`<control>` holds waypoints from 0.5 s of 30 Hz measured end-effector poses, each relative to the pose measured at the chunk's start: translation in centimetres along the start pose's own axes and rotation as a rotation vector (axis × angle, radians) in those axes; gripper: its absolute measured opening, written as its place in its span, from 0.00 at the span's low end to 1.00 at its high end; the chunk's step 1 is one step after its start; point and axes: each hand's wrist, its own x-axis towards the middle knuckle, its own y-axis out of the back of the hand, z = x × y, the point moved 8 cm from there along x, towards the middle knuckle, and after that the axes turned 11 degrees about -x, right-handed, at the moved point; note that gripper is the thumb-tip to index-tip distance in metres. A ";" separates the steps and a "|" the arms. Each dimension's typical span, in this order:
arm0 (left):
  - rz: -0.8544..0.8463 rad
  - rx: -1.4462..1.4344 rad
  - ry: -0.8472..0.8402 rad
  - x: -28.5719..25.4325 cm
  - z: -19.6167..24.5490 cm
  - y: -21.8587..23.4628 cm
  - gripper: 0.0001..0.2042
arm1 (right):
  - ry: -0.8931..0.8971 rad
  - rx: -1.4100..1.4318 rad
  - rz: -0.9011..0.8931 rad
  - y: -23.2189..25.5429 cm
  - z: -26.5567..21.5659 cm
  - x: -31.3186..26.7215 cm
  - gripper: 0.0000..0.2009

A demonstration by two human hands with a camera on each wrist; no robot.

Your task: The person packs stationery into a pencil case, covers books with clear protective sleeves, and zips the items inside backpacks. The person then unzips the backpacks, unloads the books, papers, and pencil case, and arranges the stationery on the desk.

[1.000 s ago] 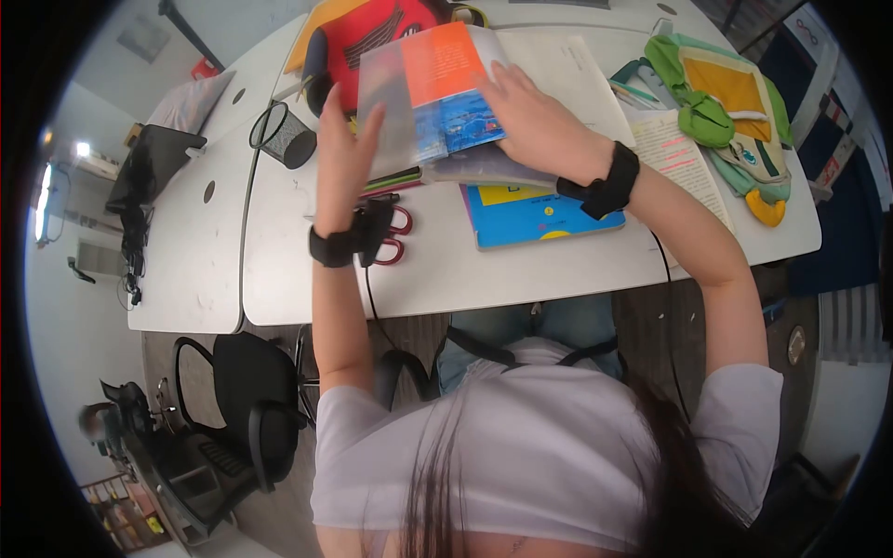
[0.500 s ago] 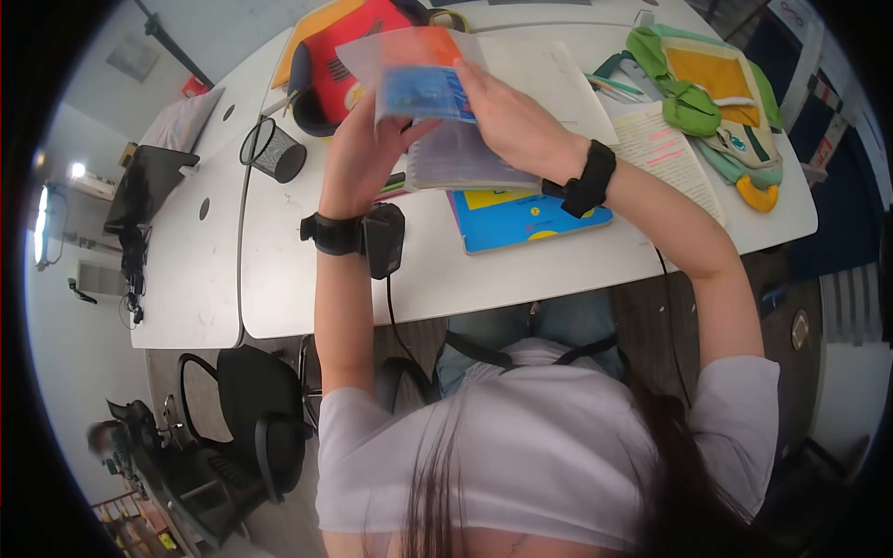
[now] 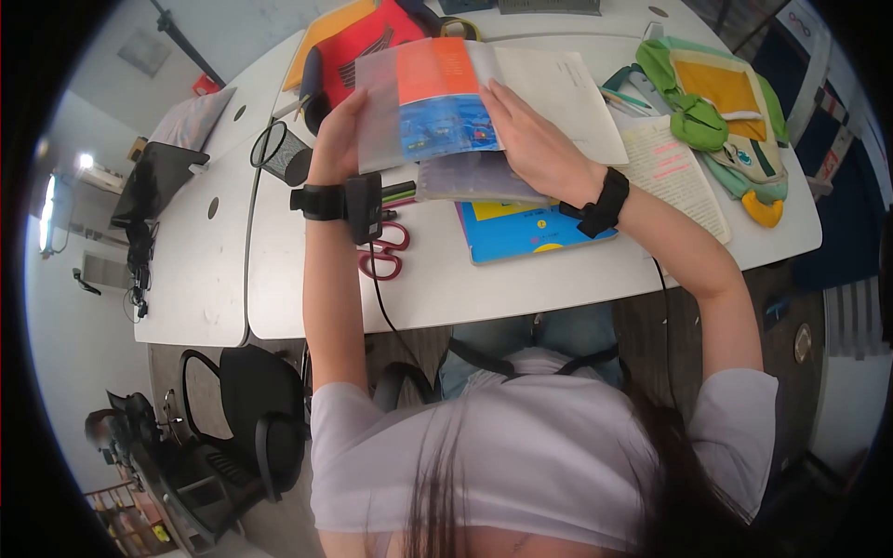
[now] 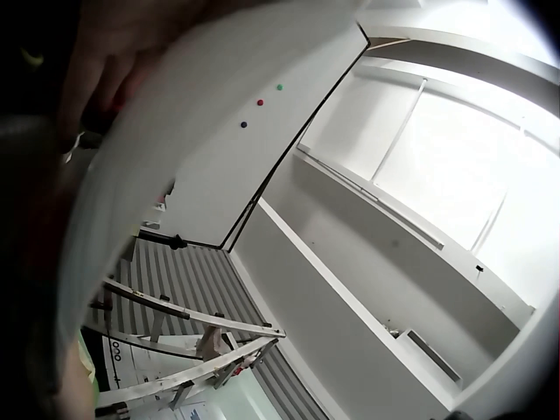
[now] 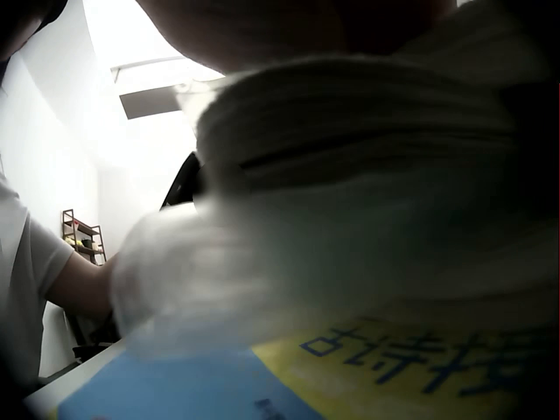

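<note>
Near edge of the white table (image 3: 446, 299): red-handled scissors (image 3: 398, 249) left, blue-and-yellow book (image 3: 507, 239) more central. Pens (image 3: 398, 193) lie just beyond the scissors; a clear-covered book (image 3: 479, 177) partly overlaps the blue one.

Book with orange-and-blue cover (image 3: 448, 123) is up between both hands, above the table, with a cloudy see-through jacket sticking out on its left. Left hand (image 3: 337, 139) grips the jacket's left edge; fingertips mostly hidden. Right hand (image 3: 544, 149) holds the book's right side, fingers along the edge; far-side grip can't be told. Right wrist view is blurred.

Handling, my guess: fairly light, pages bendy, jacket thin, smooth, a bit slippery, easy to crease. Loose jacket edge alone is a weak hold, book could slide out. Better to pinch cover and jacket together near the spine or mid-edge, thumb in front, fingers behind, other hand supporting the pages.

Farther: mesh cup (image 3: 296, 166) left, large pale pages (image 3: 567, 102) just right of the held book, written sheet with pink marking (image 3: 679, 177) farther right, then green-and-yellow bag (image 3: 702, 130). Red bag (image 3: 372, 42) sits far left, behind the held book.
</note>
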 end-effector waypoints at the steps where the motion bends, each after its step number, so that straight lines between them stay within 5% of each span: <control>1: 0.066 0.013 0.008 0.3 -0.1 0.4 0.18 | 0.001 -0.001 0.000 0.0 0.1 0.0 0.22; 8: 0.180 0.335 -0.013 1.5 0.1 -0.2 0.18 | 0.045 -0.111 0.016 -0.3 -0.6 0.1 0.24; 11: 0.072 0.147 -0.075 0.5 -1.4 -3.5 0.18 | 0.044 -0.149 0.016 0.1 -0.8 0.1 0.23; 13: -0.217 -0.085 0.013 -0.5 -2.0 -6.1 0.17 | 0.032 -0.165 0.001 -0.1 -0.6 0.0 0.22; 15: -0.181 -0.060 0.000 -1.4 -1.3 -6.4 0.15 | 0.026 -0.109 0.034 -0.5 0.0 0.0 0.26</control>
